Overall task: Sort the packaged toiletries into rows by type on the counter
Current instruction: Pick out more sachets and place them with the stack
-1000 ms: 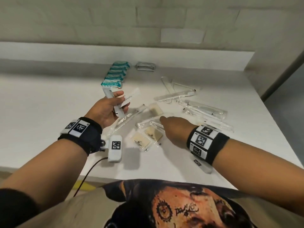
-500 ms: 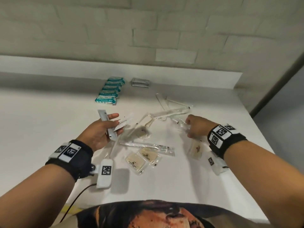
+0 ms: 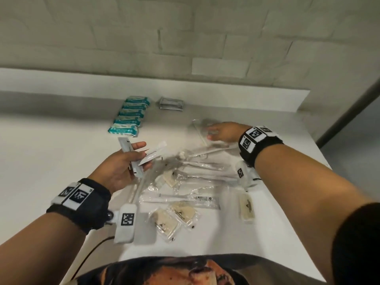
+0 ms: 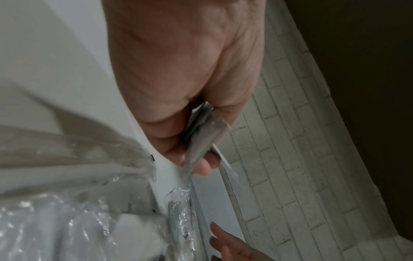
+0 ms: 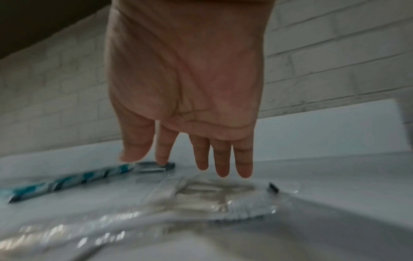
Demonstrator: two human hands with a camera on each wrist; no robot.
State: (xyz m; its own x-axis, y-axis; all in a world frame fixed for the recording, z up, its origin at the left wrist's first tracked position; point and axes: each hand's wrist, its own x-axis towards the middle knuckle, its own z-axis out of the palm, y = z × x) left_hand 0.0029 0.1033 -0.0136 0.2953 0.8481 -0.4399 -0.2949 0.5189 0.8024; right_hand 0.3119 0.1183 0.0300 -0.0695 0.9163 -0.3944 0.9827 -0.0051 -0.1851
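Right hand (image 5: 185, 84) palm down, fingers (image 5: 243, 159) straight, over clear toothbrush pack (image 5: 223, 199) on counter (image 5: 324, 137); teal packets (image 5: 67, 181) left, brick wall (image 5: 335, 53) behind.

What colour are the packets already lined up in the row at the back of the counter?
Teal and white packets, seen best in the head view.

Legible text: none. White sachet (image 3: 153, 154), held above the counter's (image 3: 51, 153) middle: one blurred printed line. Teal packets (image 3: 123, 130), far edge: print too small. Wristbands (image 3: 77, 195): square coded markers only.
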